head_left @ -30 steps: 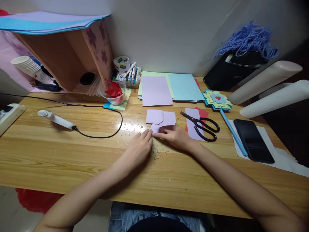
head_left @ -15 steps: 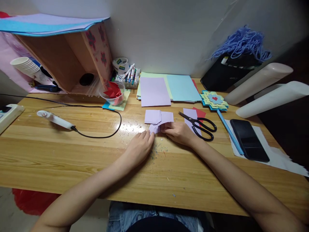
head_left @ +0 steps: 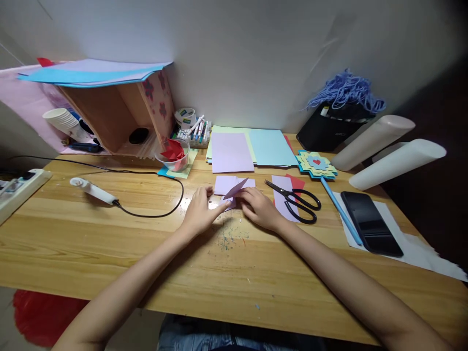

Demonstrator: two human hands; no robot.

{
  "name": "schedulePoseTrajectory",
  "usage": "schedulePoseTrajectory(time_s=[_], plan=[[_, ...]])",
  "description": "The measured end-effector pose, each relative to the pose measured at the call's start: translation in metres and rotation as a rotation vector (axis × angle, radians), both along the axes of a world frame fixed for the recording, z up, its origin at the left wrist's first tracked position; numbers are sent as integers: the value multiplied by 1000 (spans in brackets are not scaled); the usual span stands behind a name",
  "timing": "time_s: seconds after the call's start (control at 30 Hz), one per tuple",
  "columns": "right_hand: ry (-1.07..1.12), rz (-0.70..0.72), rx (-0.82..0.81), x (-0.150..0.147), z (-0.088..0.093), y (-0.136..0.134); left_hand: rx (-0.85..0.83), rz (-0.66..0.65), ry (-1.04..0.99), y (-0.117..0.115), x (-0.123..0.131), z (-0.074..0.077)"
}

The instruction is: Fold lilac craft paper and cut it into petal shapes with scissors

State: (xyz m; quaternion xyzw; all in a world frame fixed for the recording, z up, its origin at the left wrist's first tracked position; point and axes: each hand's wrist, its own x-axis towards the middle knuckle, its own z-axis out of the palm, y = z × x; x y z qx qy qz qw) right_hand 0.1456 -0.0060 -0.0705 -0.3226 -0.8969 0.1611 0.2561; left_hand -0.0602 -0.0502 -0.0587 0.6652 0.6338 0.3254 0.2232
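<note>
A small folded piece of purple paper (head_left: 224, 184) lies between my hands on the wooden table, its flaps spreading to several sides. One flap stands tilted up. My right hand (head_left: 259, 209) has its fingers closed at the right side of this flap. My left hand (head_left: 199, 212) is at the left, thumb stretched out to the paper's near edge and apart from the other fingers. Black-handled scissors (head_left: 291, 195) lie right of my right hand, over a purple strip (head_left: 281, 184) and a red piece of paper (head_left: 299, 182).
Behind lie purple (head_left: 233, 153) and light blue sheets (head_left: 273, 147). A plastic bowl (head_left: 182, 165) with red folded paper, a marker box (head_left: 200, 139) and a white glue gun (head_left: 93, 191) with its cable are at left. A paper flower (head_left: 310, 168) and a phone (head_left: 371, 224) are at right.
The upright flap has swung up and leans toward the left. My left hand has turned, spreading its thumb from the fingers. The camera view has tilted up slightly.
</note>
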Motion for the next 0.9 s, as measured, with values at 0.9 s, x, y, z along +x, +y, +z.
schedulePoseTrajectory(time_s=[0.9], plan=[[2,196,-53,6,2,5,357,-39,345,3,-27,22]])
